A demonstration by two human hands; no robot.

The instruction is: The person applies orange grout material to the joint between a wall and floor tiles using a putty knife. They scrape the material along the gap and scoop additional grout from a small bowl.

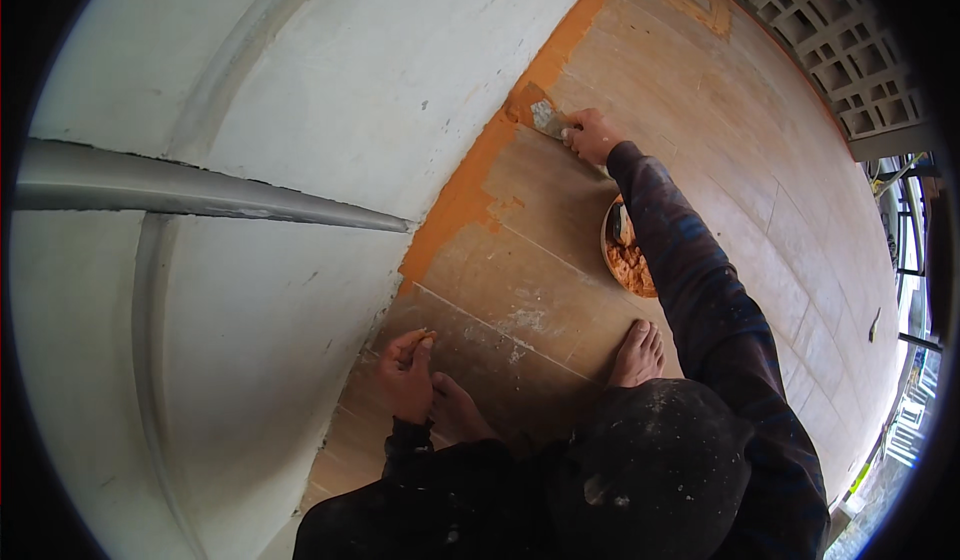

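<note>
right fingers (577, 128) hold scraper (547, 118) against orange coating (462, 200).

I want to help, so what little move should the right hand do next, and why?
Probably the right hand should sweep the scraper along the white wall's foot, because it appears to touch the orange paste there, whose outer edge looks ragged.

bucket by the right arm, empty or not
Not empty: lumpy orange paste shows inside the bucket. How full, I cannot tell; the sleeve covers part.
</note>
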